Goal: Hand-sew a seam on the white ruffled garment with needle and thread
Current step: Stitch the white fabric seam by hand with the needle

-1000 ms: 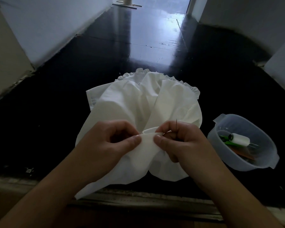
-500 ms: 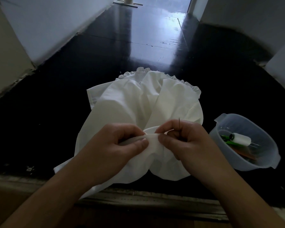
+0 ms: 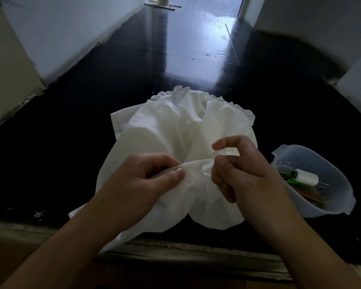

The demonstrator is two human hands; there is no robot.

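Note:
The white ruffled garment (image 3: 165, 130) lies bunched on a dark glossy floor, its frilled hem at the far side. My left hand (image 3: 142, 180) pinches a folded edge of the fabric between thumb and fingers. Just to its right, my right hand (image 3: 238, 170) is raised slightly, with curled fingers and the index finger lifted. It holds a thin needle (image 3: 224, 148) upright near the fold. The thread itself is too fine to make out.
A translucent plastic bowl (image 3: 340, 207) stands at the right and holds a white thread spool (image 3: 305, 177), green items and other bits. Pale walls flank the dark floor (image 3: 50, 163). A worn ledge (image 3: 175, 253) runs along the near edge under the garment.
My right hand has lifted up and away from the fold, index finger rising, drawing the needle out. My left hand keeps pinching the fabric edge.

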